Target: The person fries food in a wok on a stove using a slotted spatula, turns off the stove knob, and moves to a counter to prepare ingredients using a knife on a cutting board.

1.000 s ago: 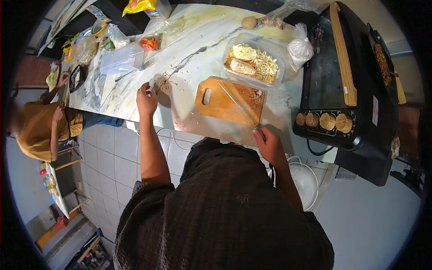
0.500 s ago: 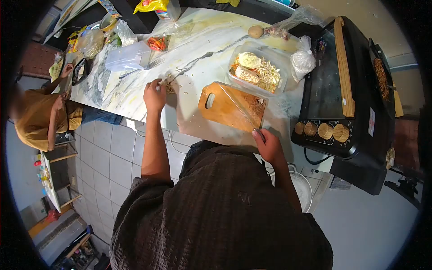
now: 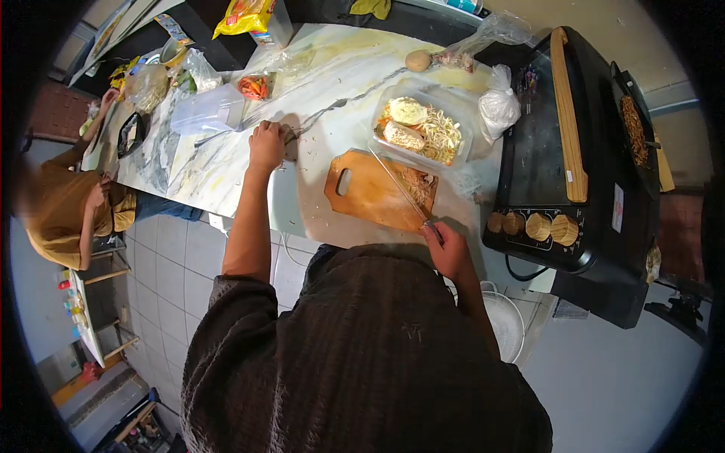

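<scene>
My right hand grips the handle of a knife. Its blade lies slantwise over the wooden cutting board, beside a small heap of finely chopped brown food. To the left of the board, my left hand is on the counter with its fingers curled down; whatever is under them is hidden. Just behind the board stands a clear plastic container with bean sprouts, a pale mound and orange shreds inside.
A black oven with wooden knobs stands at the right. Behind the container are a knotted bag of white powder and an egg. An empty plastic tub and red chillies sit left. Another person works farther left.
My left hand has moved onto the small brown scraps on the counter, its fingers curling over them. The knife stays over the board. The other person has raised one hand toward the bags.
</scene>
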Demonstrator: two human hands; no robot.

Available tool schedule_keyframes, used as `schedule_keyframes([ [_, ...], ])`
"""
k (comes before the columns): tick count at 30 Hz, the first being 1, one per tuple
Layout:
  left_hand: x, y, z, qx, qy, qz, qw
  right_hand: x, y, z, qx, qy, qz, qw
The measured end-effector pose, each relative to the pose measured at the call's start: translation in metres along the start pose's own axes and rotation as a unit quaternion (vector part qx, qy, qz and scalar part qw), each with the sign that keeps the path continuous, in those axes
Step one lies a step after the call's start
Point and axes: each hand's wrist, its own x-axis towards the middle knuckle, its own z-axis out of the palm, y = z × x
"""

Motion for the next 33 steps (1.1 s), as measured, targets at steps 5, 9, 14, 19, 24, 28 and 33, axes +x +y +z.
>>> schedule_keyframes([
  [5, -0.003, 0.007, -0.019, -0.154, -0.041, -0.057, 0.986, 0.004, -0.002, -0.005, 0.008, -0.019, 0.011, 1.0],
  [9, -0.014, 0.029, -0.034, -0.332, -0.037, -0.078, 0.939, 0.007, 0.0, -0.006, 0.021, -0.018, 0.002, 1.0],
  [14, -0.037, 0.076, -0.04, -0.487, -0.146, -0.072, 0.858, 0.003, -0.004, -0.007, 0.007, -0.025, 0.031, 0.999],
  [19, -0.058, 0.123, -0.048, -0.678, -0.243, -0.183, 0.669, -0.002, 0.006, -0.004, 0.014, -0.027, 0.027, 0.999],
  [24, -0.062, 0.14, -0.052, -0.684, -0.262, -0.212, 0.647, -0.006, 0.015, -0.006, 0.019, -0.034, 0.031, 0.999],
  [28, -0.064, 0.152, -0.05, -0.693, -0.264, -0.211, 0.637, -0.009, 0.018, -0.005, 0.039, -0.016, 0.024, 0.999],
  [33, -0.071, 0.16, -0.044, -0.694, -0.278, -0.232, 0.623, -0.009, 0.021, -0.006, 0.027, -0.016, 0.029, 0.999],
])
